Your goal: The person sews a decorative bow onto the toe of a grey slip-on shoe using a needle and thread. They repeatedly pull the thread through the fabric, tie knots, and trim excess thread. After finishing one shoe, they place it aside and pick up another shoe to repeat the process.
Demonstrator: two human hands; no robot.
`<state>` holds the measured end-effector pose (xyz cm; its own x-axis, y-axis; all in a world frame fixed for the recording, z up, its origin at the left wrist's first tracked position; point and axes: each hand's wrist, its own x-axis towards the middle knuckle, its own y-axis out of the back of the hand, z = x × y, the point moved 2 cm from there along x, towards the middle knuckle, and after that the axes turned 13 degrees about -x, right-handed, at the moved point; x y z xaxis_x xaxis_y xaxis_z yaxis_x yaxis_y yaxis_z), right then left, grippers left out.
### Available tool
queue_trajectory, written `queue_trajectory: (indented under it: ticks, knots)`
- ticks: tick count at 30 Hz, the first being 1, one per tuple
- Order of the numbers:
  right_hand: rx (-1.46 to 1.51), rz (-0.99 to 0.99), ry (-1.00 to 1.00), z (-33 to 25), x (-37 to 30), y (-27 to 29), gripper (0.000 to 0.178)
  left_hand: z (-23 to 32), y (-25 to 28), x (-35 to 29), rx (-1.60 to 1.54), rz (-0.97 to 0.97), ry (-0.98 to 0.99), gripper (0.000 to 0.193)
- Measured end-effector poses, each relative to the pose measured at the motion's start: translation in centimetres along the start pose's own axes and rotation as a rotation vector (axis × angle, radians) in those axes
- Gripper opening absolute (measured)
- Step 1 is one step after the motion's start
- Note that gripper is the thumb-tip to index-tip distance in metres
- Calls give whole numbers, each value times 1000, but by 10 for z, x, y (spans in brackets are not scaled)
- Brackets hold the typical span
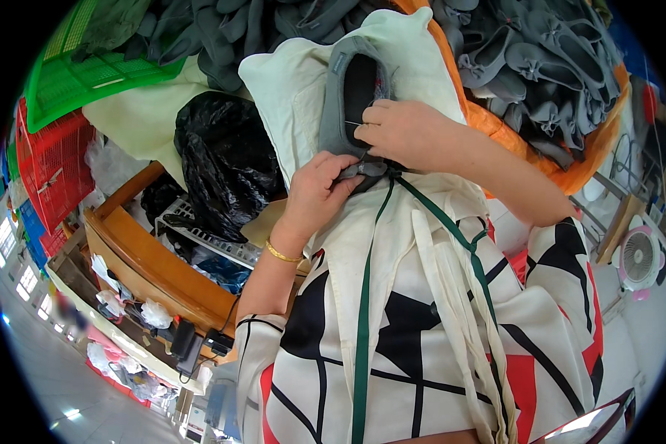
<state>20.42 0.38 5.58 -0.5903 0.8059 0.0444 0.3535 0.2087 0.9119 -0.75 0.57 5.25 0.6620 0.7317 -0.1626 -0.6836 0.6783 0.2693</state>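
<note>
A grey fabric slip-on shoe (334,100) lies on a white cloth (292,78) over my lap, its dark opening facing up and its toe towards me. At the toe, my left hand (314,194) pinches a small grey bow (364,170) between thumb and fingers. My right hand (403,133) reaches in from the right with fingers drawn together over the shoe's opening. A thin pale line, needle or thread, shows by those fingertips, too fine to tell. The fingers partly hide the toe.
Grey shoes (222,33) are heaped at the far side, and bow-trimmed ones (547,66) fill an orange sack (599,159) at right. To the left are a black plastic bag (222,140), wooden chair (163,255), green basket (100,92) and red crate (55,170). A fan (638,255) stands at right.
</note>
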Motion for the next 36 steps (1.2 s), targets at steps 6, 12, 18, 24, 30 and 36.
queue_trajectory:
  ticks: [6, 12, 18, 24, 30, 36]
  knots:
    - [59, -132, 20, 0, 1, -6, 16, -7, 0, -1, 21, -39, -63, 26]
    - [-142, -12, 163, -3, 6, 13, 13, -3, 2, 2, 6, -33, -2, 19]
    - [-274, 208, 0, 0, 14, -4, 11, -2, 3, 7, 15, -48, 45, 17]
    - [-106, 410, -199, -4, 21, -21, 24, -6, 2, 10, -15, -45, 71, 15]
    - [169, 519, -549, 13, 18, -35, 24, -2, -1, 14, -82, -18, 114, 11]
    - [309, 453, -521, 19, 8, -23, 26, -8, -1, -10, -215, 285, 298, 40]
